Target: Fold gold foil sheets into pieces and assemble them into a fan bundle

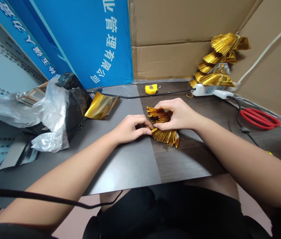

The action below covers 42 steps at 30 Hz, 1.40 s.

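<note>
A pleated gold foil paper fan (166, 136) is spread in a curve just above the dark wood part of the table. My right hand (176, 114) grips it from above and the right, thumb and fingers closed around its folds. At its left edge, my left hand (136, 127) pinches the ends of the pleats between thumb and fingertips. Part of the fan's middle is hidden behind my right fingers. To the left lies a small stack of flat gold foil sheets (102, 105).
Several finished-looking gold fans (220, 61) are stacked by the cardboard wall, above a white power strip (202, 90). A yellow tape measure (151, 89) lies at the back beside a black cable. Red-handled scissors (259, 118) rest at right; crumpled clear plastic (53, 116) covers a black bag at left.
</note>
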### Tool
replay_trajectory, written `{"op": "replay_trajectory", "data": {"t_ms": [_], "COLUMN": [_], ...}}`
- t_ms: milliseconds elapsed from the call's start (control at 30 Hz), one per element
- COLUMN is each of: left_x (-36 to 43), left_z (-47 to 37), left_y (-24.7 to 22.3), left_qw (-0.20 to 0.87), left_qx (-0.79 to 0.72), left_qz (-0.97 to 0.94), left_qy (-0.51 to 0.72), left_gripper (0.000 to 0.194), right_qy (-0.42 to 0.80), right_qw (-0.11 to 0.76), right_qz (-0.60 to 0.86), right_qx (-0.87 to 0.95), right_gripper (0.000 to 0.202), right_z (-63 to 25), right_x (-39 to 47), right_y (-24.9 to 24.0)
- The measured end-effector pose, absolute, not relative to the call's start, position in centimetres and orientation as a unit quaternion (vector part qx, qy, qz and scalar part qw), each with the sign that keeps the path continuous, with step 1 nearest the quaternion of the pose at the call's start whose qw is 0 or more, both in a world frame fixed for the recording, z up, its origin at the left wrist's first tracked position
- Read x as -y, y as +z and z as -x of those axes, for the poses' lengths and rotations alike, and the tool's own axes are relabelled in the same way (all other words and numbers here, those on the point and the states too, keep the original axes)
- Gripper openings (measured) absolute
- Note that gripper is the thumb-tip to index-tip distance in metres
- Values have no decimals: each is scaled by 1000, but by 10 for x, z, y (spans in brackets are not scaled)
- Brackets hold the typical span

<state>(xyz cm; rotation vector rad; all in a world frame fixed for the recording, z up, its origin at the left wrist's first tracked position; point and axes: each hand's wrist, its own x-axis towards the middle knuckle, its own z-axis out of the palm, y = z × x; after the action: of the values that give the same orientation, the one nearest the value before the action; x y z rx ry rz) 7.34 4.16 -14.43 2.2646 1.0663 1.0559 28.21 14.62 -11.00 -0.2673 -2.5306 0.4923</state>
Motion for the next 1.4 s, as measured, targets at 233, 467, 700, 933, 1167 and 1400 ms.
{"op": "replay_trajectory", "data": {"t_ms": [233, 467, 700, 933, 1167, 1400], "left_x": [-41, -37, -36, -35, -35, -35], "left_z": [-75, -76, -76, -80, -82, -77], "left_y": [-142, -140, -141, -139, -139, -139], "left_qw": [205, 149, 82, 37, 25, 114], "left_qx": [-391, -381, -387, -405, -390, -388], "left_qz": [-821, -835, -833, -828, -832, -830], "left_qy": [364, 367, 386, 386, 394, 383], "left_gripper": [14, 14, 16, 21, 19, 21], "right_qy": [189, 188, 189, 195, 193, 204], "right_qw": [270, 272, 262, 246, 256, 269], "right_qz": [94, 88, 102, 102, 102, 118], "right_qx": [940, 939, 941, 944, 942, 934], "right_gripper": [27, 28, 30, 37, 34, 31], "right_z": [-282, -283, -283, -284, -282, -282], "right_x": [-146, -146, -148, -149, -147, -146], "right_y": [-109, -109, -110, -108, -109, -110]}}
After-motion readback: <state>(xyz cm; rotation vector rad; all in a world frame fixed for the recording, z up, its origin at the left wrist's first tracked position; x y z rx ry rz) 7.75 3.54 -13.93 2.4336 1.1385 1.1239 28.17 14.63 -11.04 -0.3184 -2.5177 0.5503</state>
